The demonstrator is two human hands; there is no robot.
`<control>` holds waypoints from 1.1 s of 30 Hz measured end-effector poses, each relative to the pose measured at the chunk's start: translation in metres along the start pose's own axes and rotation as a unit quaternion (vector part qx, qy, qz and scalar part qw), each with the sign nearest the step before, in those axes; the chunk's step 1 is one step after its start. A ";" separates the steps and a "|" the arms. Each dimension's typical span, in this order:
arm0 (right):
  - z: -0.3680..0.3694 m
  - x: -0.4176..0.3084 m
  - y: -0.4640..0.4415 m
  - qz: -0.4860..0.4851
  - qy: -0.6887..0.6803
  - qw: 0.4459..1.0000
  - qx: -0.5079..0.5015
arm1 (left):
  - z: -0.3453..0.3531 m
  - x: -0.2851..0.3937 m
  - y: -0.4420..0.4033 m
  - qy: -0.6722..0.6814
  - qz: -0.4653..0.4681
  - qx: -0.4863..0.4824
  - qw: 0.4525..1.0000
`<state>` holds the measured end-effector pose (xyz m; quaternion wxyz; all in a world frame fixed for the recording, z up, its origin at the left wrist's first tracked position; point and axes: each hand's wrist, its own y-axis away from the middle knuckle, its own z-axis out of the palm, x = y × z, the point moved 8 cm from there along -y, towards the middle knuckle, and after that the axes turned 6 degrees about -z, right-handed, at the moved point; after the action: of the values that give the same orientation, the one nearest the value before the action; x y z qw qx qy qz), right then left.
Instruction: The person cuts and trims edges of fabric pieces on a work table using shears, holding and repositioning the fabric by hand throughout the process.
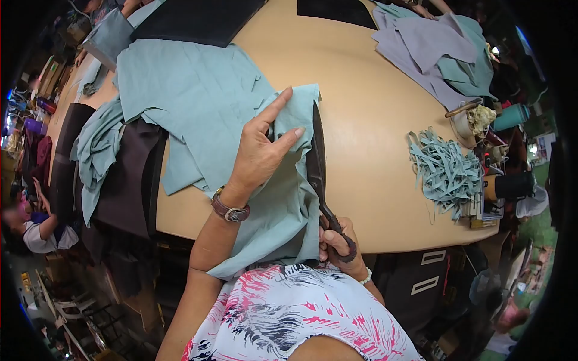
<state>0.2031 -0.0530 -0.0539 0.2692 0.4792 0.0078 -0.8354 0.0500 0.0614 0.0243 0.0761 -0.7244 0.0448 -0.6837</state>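
My right hand (340,242), at the table's front edge, grips the looped handles of dark fabric scissors (316,162). Their long blades point away from me along the right edge of a blue-green cloth (280,207). This cloth hangs over the front edge toward my lap. My left hand (260,150) rests against its upper part, with thumb and index finger stretched apart; the other fingers are largely hidden. Left of that hand, more blue-green cloth (186,90) lies spread in layers.
A heap of thin cloth strips (444,171) lies at the right, beside a dark cylinder (512,186). Grey and green cloth (430,45) lies at the far right, near another person's hands. Dark material (123,174) covers the left edge of the table (361,96).
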 end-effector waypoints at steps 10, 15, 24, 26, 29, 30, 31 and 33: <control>0.003 0.007 0.004 0.008 -0.001 1.000 0.008 | 0.000 0.003 0.007 0.002 0.020 0.023 1.000; 0.005 0.009 0.005 0.009 0.001 1.000 0.006 | 0.001 0.001 0.011 0.022 0.001 0.025 0.999; 0.002 0.014 0.007 0.014 0.005 1.000 0.015 | 0.001 0.004 0.012 0.010 0.013 0.030 0.999; 0.003 0.013 0.008 0.015 0.003 1.000 0.021 | 0.001 0.004 0.013 0.010 0.014 0.032 0.999; 0.004 0.014 0.009 0.017 -0.008 0.999 0.030 | 0.001 0.004 0.014 0.006 0.022 0.037 0.999; 0.004 0.014 0.009 0.016 -0.009 0.999 0.030 | 0.001 0.003 0.014 0.005 0.023 0.038 0.999; 0.004 0.014 0.009 0.015 -0.010 0.999 0.030 | 0.002 0.003 0.014 0.004 0.024 0.038 0.999; 0.005 0.013 0.009 0.017 0.000 0.999 0.033 | 0.002 0.002 0.015 0.011 0.020 0.041 0.999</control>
<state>0.1984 -0.0678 -0.0592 0.2673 0.4883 -0.0280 -0.8303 0.0522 0.0467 0.0233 0.1189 -0.7123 0.0321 -0.6909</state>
